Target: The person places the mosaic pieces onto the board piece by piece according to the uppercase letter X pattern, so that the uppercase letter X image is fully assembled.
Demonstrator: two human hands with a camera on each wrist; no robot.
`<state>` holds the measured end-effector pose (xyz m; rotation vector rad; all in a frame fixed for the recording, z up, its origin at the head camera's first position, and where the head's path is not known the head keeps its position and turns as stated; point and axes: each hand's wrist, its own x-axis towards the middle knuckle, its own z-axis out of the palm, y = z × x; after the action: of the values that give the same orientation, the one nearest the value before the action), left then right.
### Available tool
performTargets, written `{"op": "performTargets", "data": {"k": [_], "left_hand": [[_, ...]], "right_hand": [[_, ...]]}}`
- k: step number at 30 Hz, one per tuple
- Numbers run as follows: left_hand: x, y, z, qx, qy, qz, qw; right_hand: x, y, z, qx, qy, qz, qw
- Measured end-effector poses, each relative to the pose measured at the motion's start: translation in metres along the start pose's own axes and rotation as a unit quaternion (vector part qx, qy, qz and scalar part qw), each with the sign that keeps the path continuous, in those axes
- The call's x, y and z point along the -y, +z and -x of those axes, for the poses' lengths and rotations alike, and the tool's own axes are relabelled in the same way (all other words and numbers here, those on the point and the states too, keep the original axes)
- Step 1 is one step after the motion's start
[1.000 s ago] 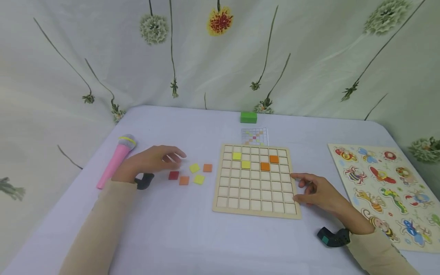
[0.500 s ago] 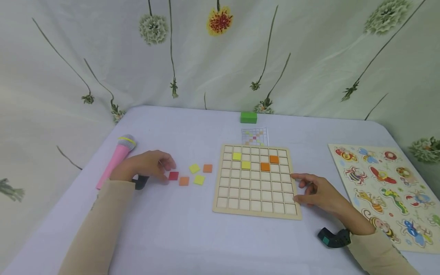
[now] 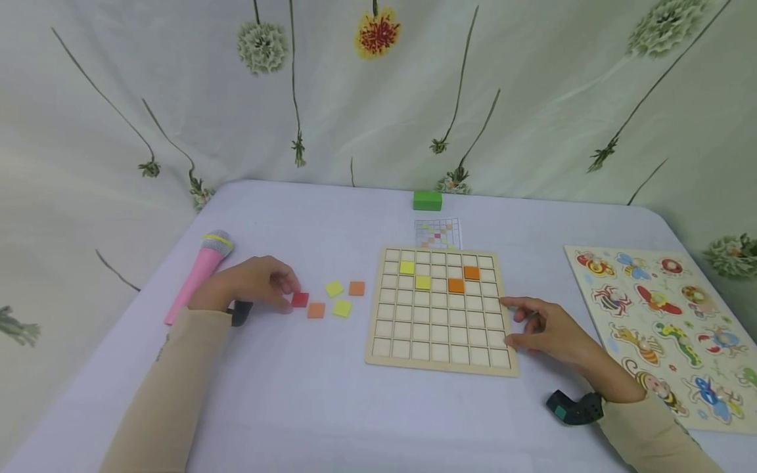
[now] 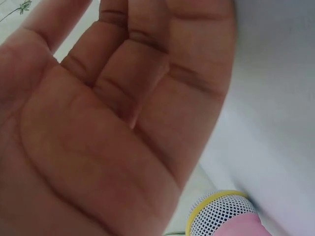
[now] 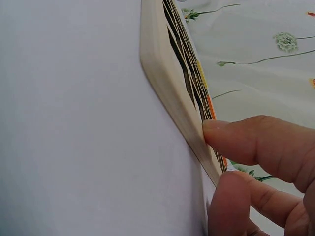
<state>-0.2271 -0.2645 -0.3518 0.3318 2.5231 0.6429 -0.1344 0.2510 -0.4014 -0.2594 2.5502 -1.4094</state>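
In the head view, my left hand [image 3: 260,281] pinches a red square tile [image 3: 300,299] at its fingertips, low over the white table. The left wrist view shows that palm [image 4: 93,147] with bent fingers; the tile is hidden there. My right hand [image 3: 547,330] rests its thumb and index fingertip against the right edge of a wooden grid board [image 3: 443,371], also seen in the right wrist view. Two yellow and two orange tiles sit in the board's cells. Beside the left hand lie loose orange tiles [image 3: 316,310] and yellow tiles [image 3: 342,308].
A small printed pattern card [image 3: 437,233] lies behind the board, with a green block [image 3: 428,201] beyond it. A pink toy microphone [image 3: 200,272] lies at the left. An insect picture board [image 3: 656,328] lies at the right, near my right forearm.
My left hand has drawn back left and lowered to the red tile, which has shifted slightly at its fingertips. My right hand stays at the board's edge.
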Motion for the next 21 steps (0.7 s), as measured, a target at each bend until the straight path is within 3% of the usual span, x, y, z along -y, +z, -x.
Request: {"op": "performTargets", "data": {"k": [7, 13, 21], "left_hand": [[-0.001, 0.0, 0.0, -0.001, 0.001, -0.001, 1.0], [-0.003, 0.0, -0.003, -0.026, 0.048, -0.015, 0.9984], [-0.024, 0.008, -0.008, -0.05, 0.089, 0.006, 0.9948]], "right_hand": [[-0.002, 0.0, 0.0, 0.0, 0.001, -0.003, 1.0], [-0.003, 0.0, -0.001, -0.001, -0.001, -0.003, 1.0], [-0.003, 0.001, -0.001, -0.001, 0.004, 0.0, 1.0]]}}
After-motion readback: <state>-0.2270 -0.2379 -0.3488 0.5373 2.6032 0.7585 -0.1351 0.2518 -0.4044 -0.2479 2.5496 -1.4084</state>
